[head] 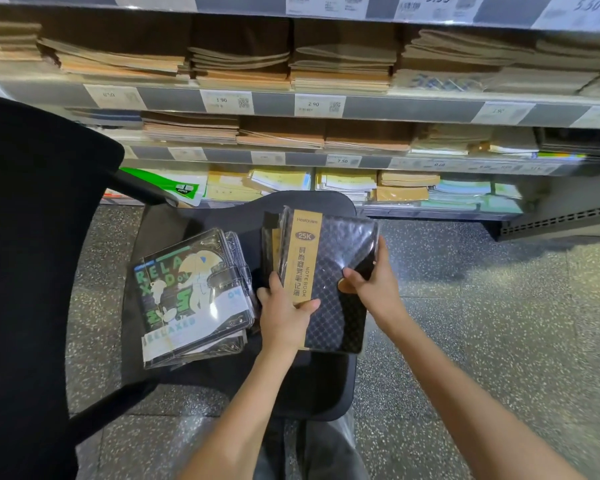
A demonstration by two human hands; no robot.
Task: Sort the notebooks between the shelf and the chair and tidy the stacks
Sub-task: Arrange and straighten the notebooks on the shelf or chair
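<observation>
Notebooks in clear wrap lie in two stacks on the dark seat of a black office chair (194, 382) that stands before the store's metal shelf unit (361, 107). Toward the seat's right edge sits the stack of black diamond-patterned notebooks with a tan paper band (326, 271). The left hand (283, 315) grips this stack at its near left corner, thumb laid over the tan band and fingers curled round the side. The right hand (374, 284) clamps the top notebook's right edge, thumb on the cover, fingers wrapped behind. Near the seat's left edge, just beside that stack, rests the pile of illustrated green-lettered notebooks in clear plastic cases (191, 296), fanned unevenly. Rows of tan kraft-paper notebooks (239, 69) fill the shelves above a speckled grey floor (499, 323).
</observation>
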